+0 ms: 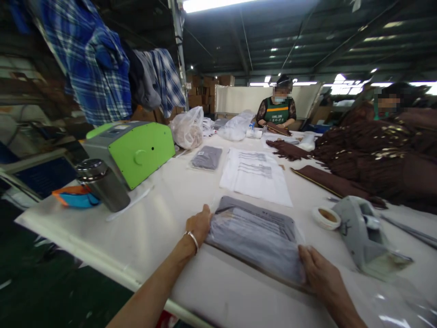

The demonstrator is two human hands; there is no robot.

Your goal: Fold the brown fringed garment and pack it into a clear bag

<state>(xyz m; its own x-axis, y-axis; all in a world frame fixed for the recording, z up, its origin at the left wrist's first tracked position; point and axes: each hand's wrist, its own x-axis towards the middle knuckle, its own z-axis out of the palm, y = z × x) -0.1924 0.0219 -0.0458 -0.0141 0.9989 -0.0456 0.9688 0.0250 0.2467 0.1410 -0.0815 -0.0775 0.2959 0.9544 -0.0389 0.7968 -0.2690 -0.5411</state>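
A folded grey garment in a clear plastic bag [252,239] lies at the front of the white table, printed text showing on its far part. My left hand [199,224], a bracelet on its wrist, grips the bag's left edge. At the opposite edge my right hand [317,271] is closed on the plastic, thumb on top. Beyond the bag are white sheets [256,175] with printed lines. A smaller bagged grey garment [206,157] lies further back on the left.
To the left stand a green-sided machine [141,155] and a steel flask [104,184]. On the right are a tape dispenser [362,232], a tape roll [327,217] and piled brown fabric [382,155]. A co-worker [277,109] handles brown material across the table.
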